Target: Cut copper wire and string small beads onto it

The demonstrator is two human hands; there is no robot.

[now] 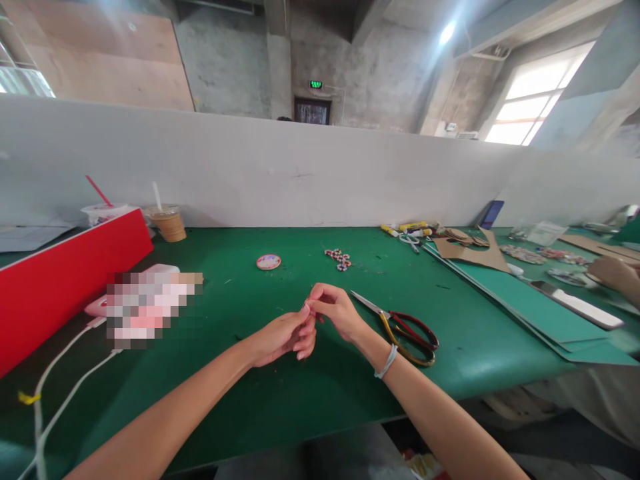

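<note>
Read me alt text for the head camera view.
A person's left hand and right hand meet, pinching, over a green tabletop, anything held too small to tell. Scissors lie beside the right hand, a round patterned disc and multicoloured bead-like cluster beyond.

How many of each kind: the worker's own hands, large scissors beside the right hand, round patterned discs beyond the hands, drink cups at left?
Own hands: 2, left hand and right hand
Large scissors: 1
Round patterned disc: 1
Drink cups: 2
Total: 6

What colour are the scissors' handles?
One is dark red, the other mostly yellow; the scissors show best in the head view.
</note>
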